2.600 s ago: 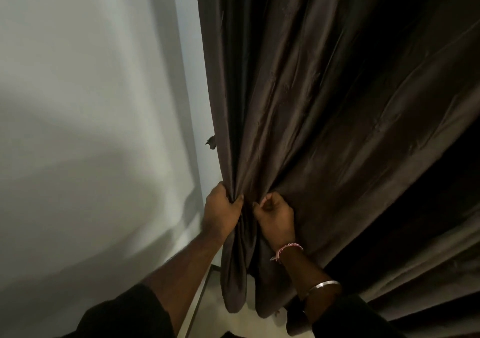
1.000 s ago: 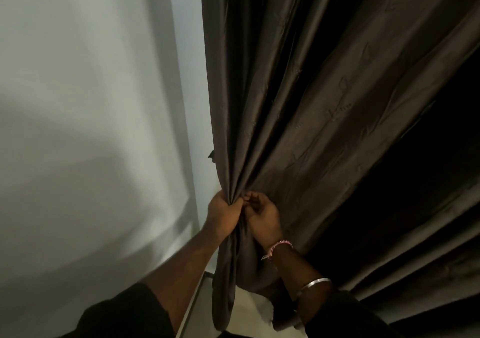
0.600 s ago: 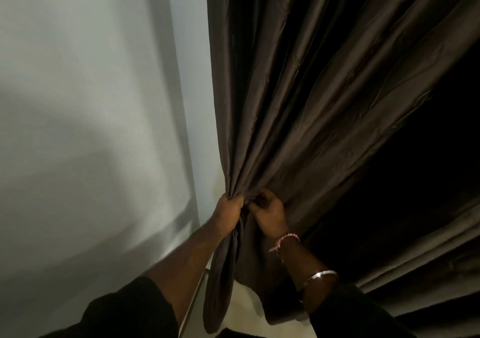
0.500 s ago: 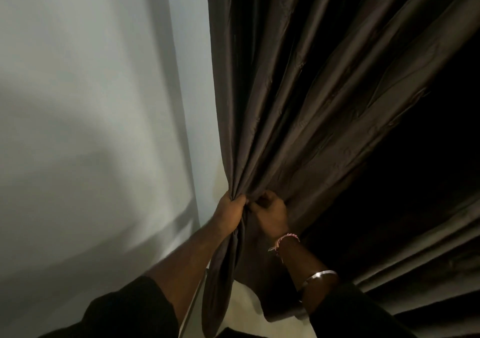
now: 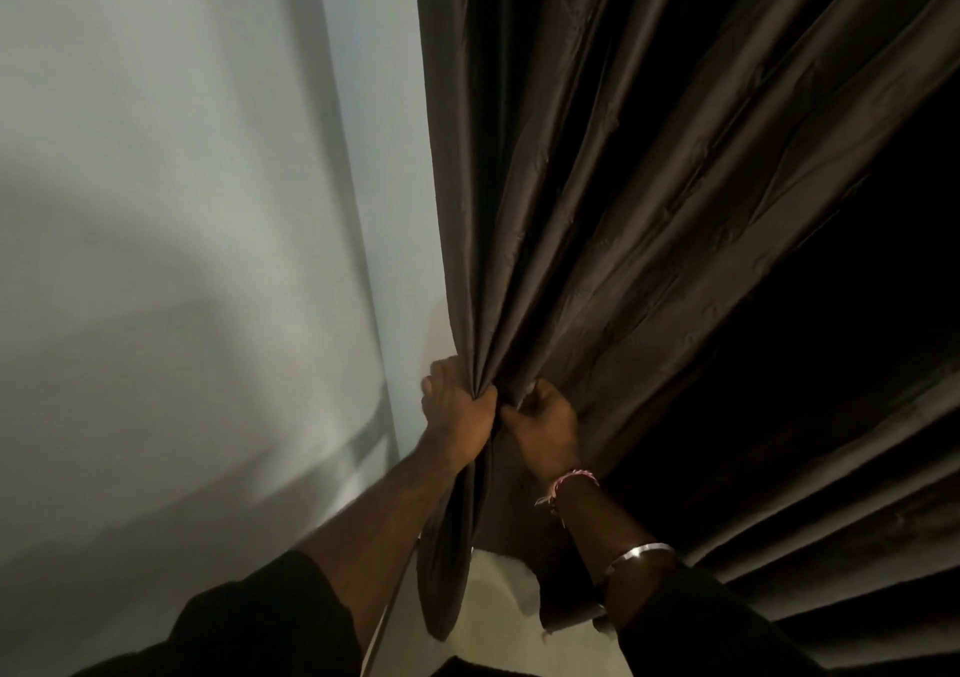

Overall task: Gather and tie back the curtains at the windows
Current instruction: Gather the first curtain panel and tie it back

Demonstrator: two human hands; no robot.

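Since the earlier frames, more folds have been drawn out of the dark brown satin curtain into the bunch at its left edge, and the small dark fitting that showed on the wall beside that edge is now out of sight. From my remote seat I see the curtain filling the right of the view, hanging just beside the pale grey wall, its pleats converging downward to one pinched point between my hands. I judge that convergence is the purpose: cloth pulled tight to one neck is what a tie can go around. Below the neck the loose tail hangs over a light floor.

My left hand is clenched round the gathered folds on the wall side, acting as the anchor. My right hand sits touching the bunch just beside it, fingers curled and pinching the next pleat, likely to feed it across. On that wrist are a pink thread band and, lower, a silver metal bangle.

No tieback is in view, so I judge the gathering step is unfinished.
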